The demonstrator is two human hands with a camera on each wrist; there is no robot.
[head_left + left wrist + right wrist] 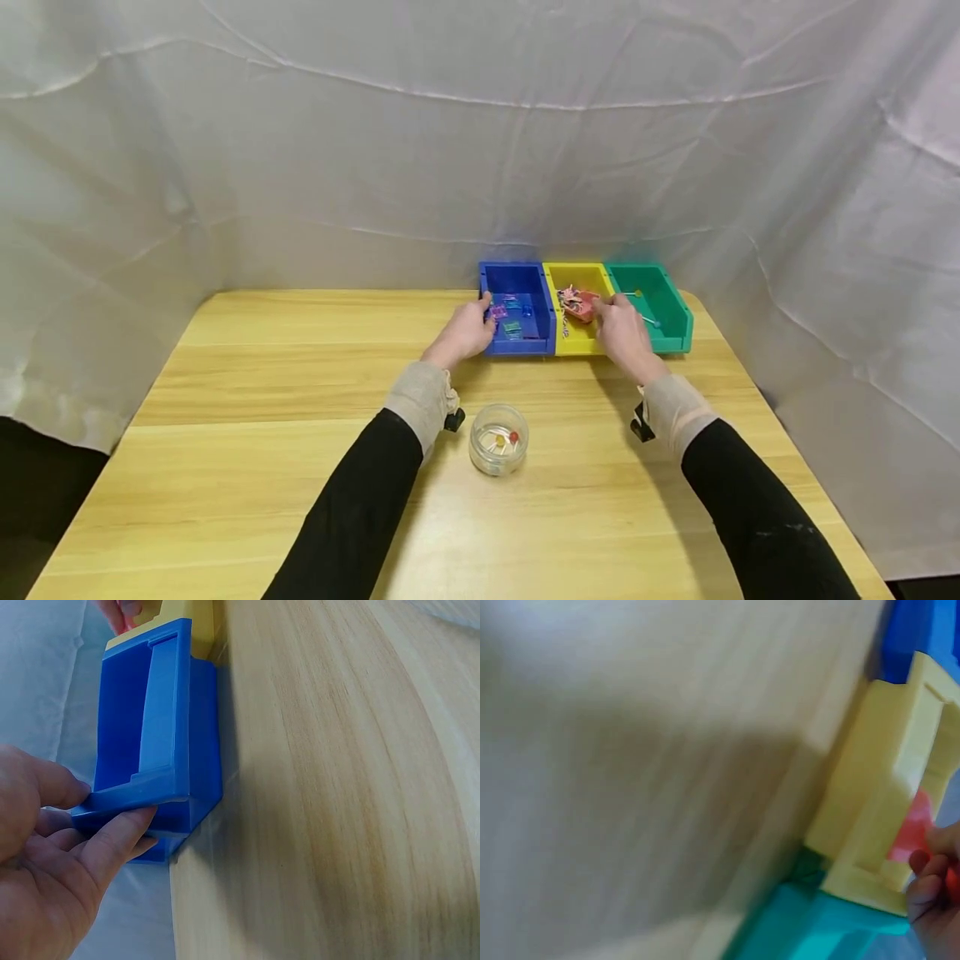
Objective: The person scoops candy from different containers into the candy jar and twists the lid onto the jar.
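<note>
left hand pinches the near-left corner of the blue bin. right hand reaches into the yellow bin, fingers on the red bundle; closure unclear. brace the blue bin, lift the bundle straight up.

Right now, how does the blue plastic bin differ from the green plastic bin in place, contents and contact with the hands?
The blue plastic bin stands at the left end of the row; the green plastic bin stands at the right end. The blue one holds small pink, blue and green items; the green one holds thin sticks. The left hand grips the blue bin's wall; no hand holds the green one. Both are open boxes of like shape on the wooden table.
</note>
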